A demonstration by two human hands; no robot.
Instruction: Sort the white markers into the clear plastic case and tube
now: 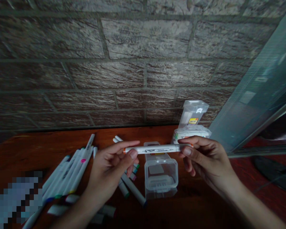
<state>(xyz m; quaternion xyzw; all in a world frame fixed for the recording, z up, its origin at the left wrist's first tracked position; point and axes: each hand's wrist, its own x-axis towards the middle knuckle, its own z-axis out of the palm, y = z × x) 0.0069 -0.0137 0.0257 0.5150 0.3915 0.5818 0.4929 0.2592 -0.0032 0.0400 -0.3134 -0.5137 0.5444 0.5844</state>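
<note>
A white marker with orange ends and printed lettering is held level in front of me. My left hand pinches its left end between thumb and fingers. At the other end, my right hand grips it the same way. Below and behind the marker lies an open clear plastic case, its mouth facing me; no markers show inside. Several loose white markers with coloured ends lie near my left hand, partly hidden by it.
A pile of white markers spreads over the left of the wooden table. Behind my right hand, a closed clear case holds markers, with a tall clear container behind it. A brick wall borders the back.
</note>
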